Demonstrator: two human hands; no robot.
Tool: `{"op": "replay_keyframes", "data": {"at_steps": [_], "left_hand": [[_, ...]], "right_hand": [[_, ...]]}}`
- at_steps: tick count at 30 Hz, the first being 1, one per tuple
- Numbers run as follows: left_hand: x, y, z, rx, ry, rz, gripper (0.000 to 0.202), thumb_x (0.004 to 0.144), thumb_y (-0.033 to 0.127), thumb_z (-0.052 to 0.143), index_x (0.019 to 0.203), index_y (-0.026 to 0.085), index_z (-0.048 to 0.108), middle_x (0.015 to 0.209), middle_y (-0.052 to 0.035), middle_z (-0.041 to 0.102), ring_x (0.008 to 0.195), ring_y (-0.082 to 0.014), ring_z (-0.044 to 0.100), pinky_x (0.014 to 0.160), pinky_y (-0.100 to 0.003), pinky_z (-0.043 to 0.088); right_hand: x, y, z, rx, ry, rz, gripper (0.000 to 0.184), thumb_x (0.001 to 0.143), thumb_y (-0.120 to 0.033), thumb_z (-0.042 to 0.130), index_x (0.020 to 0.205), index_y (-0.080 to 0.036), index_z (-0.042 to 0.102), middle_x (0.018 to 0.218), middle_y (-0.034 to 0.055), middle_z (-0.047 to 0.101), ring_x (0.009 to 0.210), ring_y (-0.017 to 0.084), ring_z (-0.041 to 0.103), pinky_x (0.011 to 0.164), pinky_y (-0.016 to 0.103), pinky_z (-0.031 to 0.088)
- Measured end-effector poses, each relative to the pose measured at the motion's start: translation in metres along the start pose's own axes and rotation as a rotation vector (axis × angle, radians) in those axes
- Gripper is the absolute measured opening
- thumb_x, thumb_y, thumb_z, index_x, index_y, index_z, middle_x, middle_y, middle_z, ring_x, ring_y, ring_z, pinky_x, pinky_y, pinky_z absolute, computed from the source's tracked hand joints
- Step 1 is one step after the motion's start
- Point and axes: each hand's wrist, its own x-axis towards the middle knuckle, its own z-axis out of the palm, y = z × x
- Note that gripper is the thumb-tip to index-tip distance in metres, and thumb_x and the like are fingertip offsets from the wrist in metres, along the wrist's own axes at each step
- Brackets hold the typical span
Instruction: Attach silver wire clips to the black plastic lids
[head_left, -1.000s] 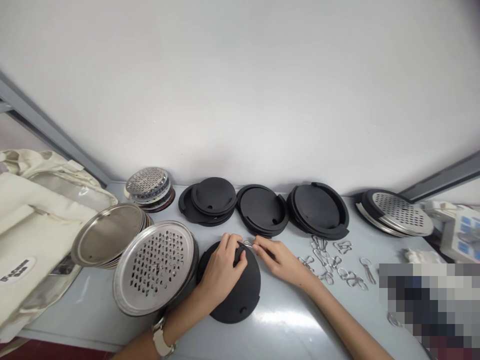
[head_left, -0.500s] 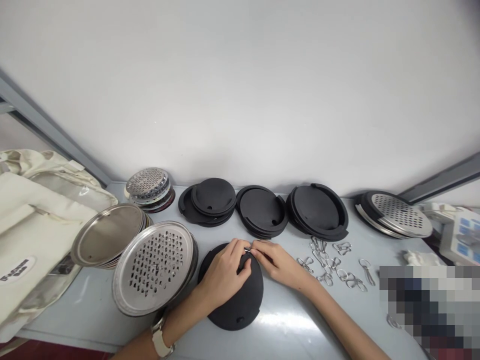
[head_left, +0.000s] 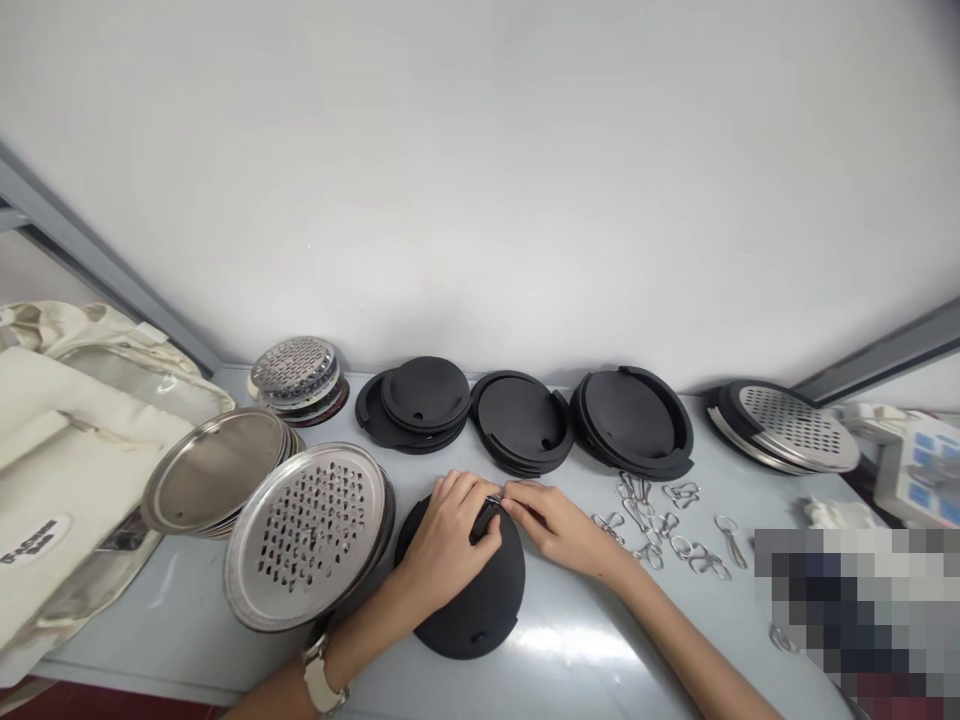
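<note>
Black and round, the disc (head_left: 480,600) lies on the grey table (head_left: 570,655) right in front of you in the head view, with a small hole near its closest edge. Your left hand (head_left: 451,535) rests over its upper left part, thumb and fingers curled in narrow around the disc's far side. Your right hand (head_left: 551,522) comes in from the other side, fingertips pinched together on a small metal clip (head_left: 493,497) at the disc's far edge. Most of that clip is hidden, so I cannot tell whether your left fingers hold it too. The two sets of fingertips are close together.

You wear a pale watch (head_left: 322,680) on your left wrist. Just left of the disc, a large grater (head_left: 307,535) tops a tilted stack; beyond it stand plain metal plates (head_left: 217,470) and a pile of small graters (head_left: 294,372). Your cream bag (head_left: 82,470) lies at the far left.

Along the wall (head_left: 480,200) you have three black stacks (head_left: 523,412) side by side, then another grater (head_left: 799,425) on a stack farther right. Loose clips (head_left: 667,525) are scattered to the right of your right hand.
</note>
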Motion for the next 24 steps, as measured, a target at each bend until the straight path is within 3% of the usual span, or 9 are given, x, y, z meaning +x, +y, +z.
{"op": "replay_keyframes", "data": {"at_steps": [4,10,24], "left_hand": [[-0.0007,-0.0005,0.0005,0.03,-0.013,-0.014,0.017,0.08,0.009,0.053,0.092,0.021,0.055,0.093,-0.0025,0.059,0.092,-0.0223,0.052,0.086,-0.04,0.042],[-0.0012,-0.0026,0.0013,-0.041,-0.015,-0.011,0.036,0.08,0.007,0.052,0.112,0.024,0.051,0.104,-0.0024,0.061,0.098,-0.0221,0.053,0.089,-0.04,0.041],[-0.0026,-0.0057,0.0027,-0.106,-0.029,-0.016,0.035,0.081,0.005,0.052,0.11,0.024,0.052,0.104,-0.0017,0.059,0.1,-0.0206,0.052,0.089,-0.038,0.044]], "right_hand": [[0.0004,-0.0009,0.0009,-0.004,0.004,0.002,0.027,0.099,-0.027,0.033,0.074,-0.02,0.041,0.069,-0.0013,0.046,0.064,0.015,0.046,0.063,0.027,0.038],[-0.0003,-0.0005,0.0011,0.007,-0.015,0.014,0.025,0.097,-0.024,0.036,0.074,-0.02,0.043,0.068,-0.0014,0.046,0.062,0.014,0.043,0.059,0.026,0.036],[-0.0015,0.0003,0.0029,0.021,-0.023,0.07,0.022,0.091,-0.02,0.042,0.071,-0.02,0.034,0.068,-0.0033,0.041,0.061,0.012,0.037,0.056,0.024,0.03]]}}
